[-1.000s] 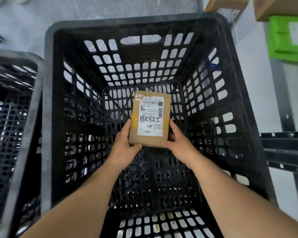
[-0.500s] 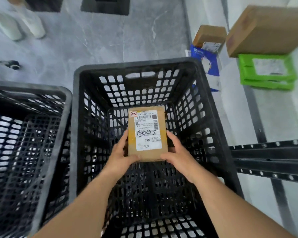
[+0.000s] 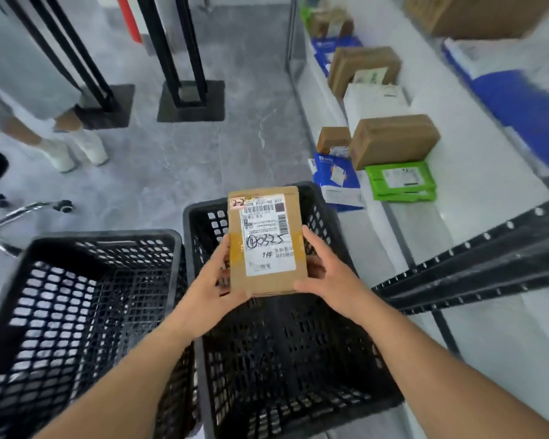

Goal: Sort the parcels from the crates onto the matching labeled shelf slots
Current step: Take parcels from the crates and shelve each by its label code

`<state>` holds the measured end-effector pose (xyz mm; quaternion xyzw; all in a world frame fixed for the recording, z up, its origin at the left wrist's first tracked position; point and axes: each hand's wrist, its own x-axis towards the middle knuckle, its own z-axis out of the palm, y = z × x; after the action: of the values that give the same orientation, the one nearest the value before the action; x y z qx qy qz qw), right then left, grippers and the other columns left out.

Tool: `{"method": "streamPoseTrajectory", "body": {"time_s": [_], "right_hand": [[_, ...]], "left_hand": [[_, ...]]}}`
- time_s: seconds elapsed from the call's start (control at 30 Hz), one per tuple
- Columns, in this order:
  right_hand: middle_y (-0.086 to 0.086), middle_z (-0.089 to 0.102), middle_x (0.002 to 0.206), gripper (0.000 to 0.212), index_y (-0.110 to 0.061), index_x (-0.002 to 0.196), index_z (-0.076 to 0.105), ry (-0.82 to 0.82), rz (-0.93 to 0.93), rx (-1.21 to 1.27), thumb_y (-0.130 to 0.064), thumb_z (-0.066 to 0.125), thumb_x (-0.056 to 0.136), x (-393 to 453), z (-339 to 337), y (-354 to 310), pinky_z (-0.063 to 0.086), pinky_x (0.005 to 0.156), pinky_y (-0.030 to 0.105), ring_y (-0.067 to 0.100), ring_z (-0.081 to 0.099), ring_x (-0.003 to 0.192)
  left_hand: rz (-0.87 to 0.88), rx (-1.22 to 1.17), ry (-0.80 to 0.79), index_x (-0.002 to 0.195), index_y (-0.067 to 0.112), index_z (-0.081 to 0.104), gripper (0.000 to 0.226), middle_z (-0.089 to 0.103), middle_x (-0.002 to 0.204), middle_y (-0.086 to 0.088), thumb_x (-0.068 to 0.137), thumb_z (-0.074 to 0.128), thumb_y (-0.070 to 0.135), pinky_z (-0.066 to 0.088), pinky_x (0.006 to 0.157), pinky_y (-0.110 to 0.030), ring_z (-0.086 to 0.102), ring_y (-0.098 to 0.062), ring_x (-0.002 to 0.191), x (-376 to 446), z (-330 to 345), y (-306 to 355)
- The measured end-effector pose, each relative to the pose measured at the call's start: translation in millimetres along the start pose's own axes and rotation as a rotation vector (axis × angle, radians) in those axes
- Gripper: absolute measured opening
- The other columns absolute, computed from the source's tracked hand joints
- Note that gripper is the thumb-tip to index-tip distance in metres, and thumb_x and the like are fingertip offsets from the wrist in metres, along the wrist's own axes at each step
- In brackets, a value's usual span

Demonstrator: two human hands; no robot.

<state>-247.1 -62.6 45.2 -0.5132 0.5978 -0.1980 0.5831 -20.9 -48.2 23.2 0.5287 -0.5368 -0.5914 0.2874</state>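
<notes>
I hold a small brown cardboard parcel (image 3: 267, 242) above the right black crate (image 3: 298, 359). Its white shipping label carries a small tag marked "2-2" and handwriting "0325". My left hand (image 3: 214, 285) grips its lower left edge and my right hand (image 3: 325, 274) grips its lower right edge. No other parcel shows in this crate. A second black crate (image 3: 76, 312) stands to the left, with no parcel visible inside.
A white shelf (image 3: 476, 185) on the right holds brown boxes (image 3: 393, 141), a green package (image 3: 400, 180), blue and white mailers (image 3: 336, 179). A black shelf rail (image 3: 473, 258) juts out at right. A person's legs (image 3: 61, 137), black stand bases (image 3: 191, 99) and a chair base (image 3: 29, 210) occupy the floor.
Both hands have lifted the parcel up out of the right crate. The view has risen and tilted forward, so the floor and shelf now show.
</notes>
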Motion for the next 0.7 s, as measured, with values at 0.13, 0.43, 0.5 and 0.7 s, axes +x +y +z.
{"method": "streamPoseTrajectory", "body": {"time_s": [0.13,0.43,0.5,0.7], "right_hand": [[-0.014,0.045,0.137,0.098,-0.08,0.117,0.017,0.084,-0.108,0.018,-0.008,0.071,0.078,-44.3,-0.6,-31.5,0.035,0.11,0.048,0.01,0.042,0.13],[-0.021,0.044,0.124,0.086,-0.056,0.118,0.033,0.353,-0.307,0.154,0.009,0.07,0.075,-146.0,-16.9,-80.2,0.047,0.093,0.022,0.007,0.052,0.117],[-0.011,0.045,0.13,0.08,-0.047,0.119,0.036,0.406,-0.343,0.167,0.01,0.07,0.075,-169.2,-22.9,-82.0,0.048,0.082,0.012,0.0,0.054,0.11],[-0.005,0.047,0.134,0.071,-0.038,0.113,0.041,0.524,-0.435,0.167,0.016,0.068,0.075,-239.3,-41.8,-93.8,0.052,0.085,0.02,0.008,0.057,0.113]], "left_hand": [[0.101,0.04,-0.028,0.134,0.057,0.009,0.093,0.034,0.135,0.035,0.084,0.068,0.006,0.05,0.089,-0.018,0.049,0.011,0.113,-24.7,-6.9,40.7],[0.387,0.124,-0.135,0.141,0.051,0.011,0.096,0.03,0.14,0.029,0.083,0.068,0.001,0.047,0.084,-0.012,0.044,0.014,0.116,-57.5,0.2,121.4],[0.447,0.124,-0.173,0.143,0.05,0.013,0.096,0.031,0.141,0.029,0.082,0.069,0.001,0.048,0.087,-0.014,0.044,0.01,0.119,-63.7,9.3,135.5],[0.604,0.122,-0.252,0.134,0.052,0.022,0.088,0.036,0.132,0.034,0.081,0.07,0.0,0.048,0.086,-0.015,0.048,0.005,0.116,-88.2,43.0,183.9]]}}
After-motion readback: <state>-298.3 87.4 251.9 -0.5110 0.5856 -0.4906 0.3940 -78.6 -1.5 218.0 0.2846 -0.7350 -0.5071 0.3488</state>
